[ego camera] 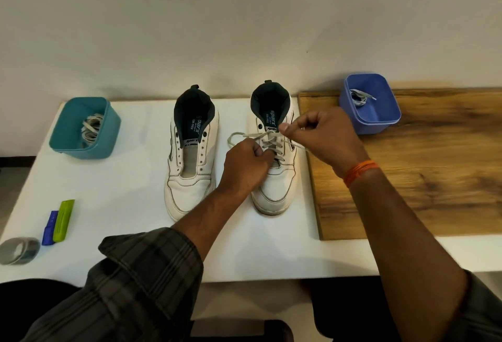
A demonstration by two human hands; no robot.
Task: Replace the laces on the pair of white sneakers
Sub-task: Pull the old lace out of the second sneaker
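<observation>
So the white table (130, 184) has both sneakers side by side, toes toward the person. The left sneaker (190, 162) sits at about 12 o'clock and has bare eyelets, no lace at all. The right sneaker (274, 178), just beside it at 1 o'clock, is partly laced.

Left hand (245, 163) is closed over the lower crossings, pinching down on the lace (267, 140) near the tongue. Right hand (323, 132) is pinched shut on one lace end up by the collar, pulling it tight. A loose loop hangs off at 9 o'clock of that shoe.

What I'd worry about: pull too hard with the right and the ends come out uneven, or the shoe slides toward the wooden board (421, 167) if the left eases off. That slack loop could also snag or twist flat.

Teal tub (108, 124) at 10 o'clock holds laces; blue tub (388, 121) at 2 o'clock holds another lace, can't tell which is old or new, so mixing them up is possible.
</observation>
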